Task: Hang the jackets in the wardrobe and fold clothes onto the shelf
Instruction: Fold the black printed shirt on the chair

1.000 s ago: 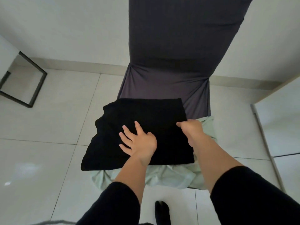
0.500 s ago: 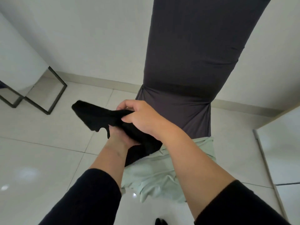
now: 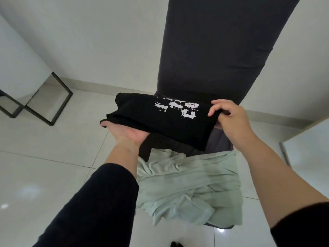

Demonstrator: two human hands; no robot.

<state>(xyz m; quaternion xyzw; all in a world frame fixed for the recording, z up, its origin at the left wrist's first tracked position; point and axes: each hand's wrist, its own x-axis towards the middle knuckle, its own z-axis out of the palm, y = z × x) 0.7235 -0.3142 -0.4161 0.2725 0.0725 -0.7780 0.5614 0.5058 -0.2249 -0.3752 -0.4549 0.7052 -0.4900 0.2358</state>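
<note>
A folded black garment (image 3: 151, 118) with a white print on top is lifted above the chair seat. My left hand (image 3: 130, 133) lies palm up beneath its left end and carries it on flat fingers. My right hand (image 3: 229, 118) pinches the garment's right edge between thumb and fingers. A crumpled pale green garment (image 3: 192, 189) lies on the seat below, hanging over the front edge.
The chair (image 3: 219, 56) has a tall back under a dark grey cover, right behind the garment. A black metal frame (image 3: 53, 106) stands on the tiled floor at the left. A white panel edge (image 3: 308, 139) is at the right.
The black garment, flat on the chair a second ago, was gathered and lifted. It now rests printed side up on my left palm, and my right hand moved to its right edge.
</note>
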